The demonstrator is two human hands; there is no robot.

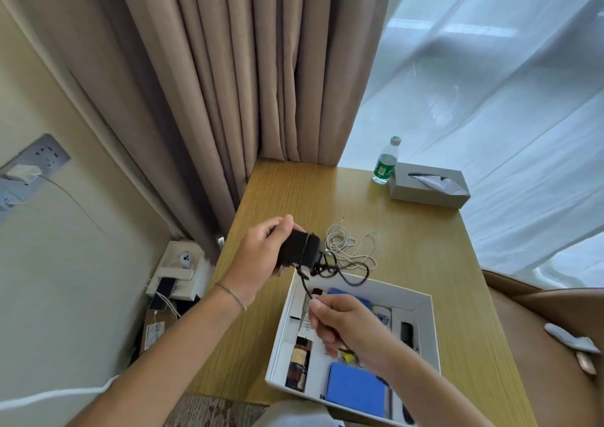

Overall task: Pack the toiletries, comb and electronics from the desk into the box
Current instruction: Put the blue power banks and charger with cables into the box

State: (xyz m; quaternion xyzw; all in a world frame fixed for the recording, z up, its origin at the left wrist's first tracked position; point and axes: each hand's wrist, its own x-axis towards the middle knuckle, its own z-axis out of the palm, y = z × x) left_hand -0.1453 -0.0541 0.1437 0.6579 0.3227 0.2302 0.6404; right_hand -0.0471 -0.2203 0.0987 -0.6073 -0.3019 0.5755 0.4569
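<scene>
My left hand [261,250] grips a black power adapter [299,248] above the desk, just beyond the far left corner of the white box [433,328]. The adapter's black cord [340,271] runs around it and hangs in loose loops. My right hand [343,323] pinches the end of that cord over the box. Inside the box lie a blue pouch [356,394], dark bottles [297,366], a white tube, a patterned item and a black comb [406,330]. A coiled white cable [346,247] lies on the wooden desk [408,230] behind the adapter.
A green-labelled water bottle [386,162] and a grey tissue box [429,185] stand at the desk's far right. Brown curtains hang behind, sheer white ones to the right. A wall socket [39,158] with a plug is on the left. A brown chair [555,328] stands at the right.
</scene>
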